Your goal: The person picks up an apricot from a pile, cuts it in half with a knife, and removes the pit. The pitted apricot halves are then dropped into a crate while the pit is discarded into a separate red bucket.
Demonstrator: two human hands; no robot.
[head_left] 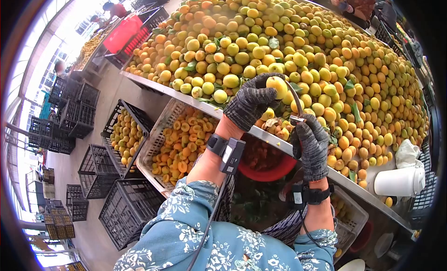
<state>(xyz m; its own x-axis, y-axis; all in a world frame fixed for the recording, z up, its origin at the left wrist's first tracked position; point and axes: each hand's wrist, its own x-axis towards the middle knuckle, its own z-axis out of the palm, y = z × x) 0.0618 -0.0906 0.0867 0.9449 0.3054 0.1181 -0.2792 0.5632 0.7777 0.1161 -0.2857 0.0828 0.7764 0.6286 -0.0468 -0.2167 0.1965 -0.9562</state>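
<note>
Floral sleeves (186, 233) frame what looks like fruit-splitting at the heaped table (153, 86): above its near edge, the left hand (249, 103) grips an apricot (278, 86) and the right hand (311, 147) clenches a knife (298, 105) against it, a cut seemingly needing steady pressure around the stone.

Head-worn, facing down, close, edges seemingly warped

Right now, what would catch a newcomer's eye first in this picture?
A huge heap of yellow and orange apricots covers the metal table across the top. At centre, the gloved left hand grips one apricot while the gloved right hand holds a thin blade beside it. Below left, a white crate holds halved fruit.
</note>
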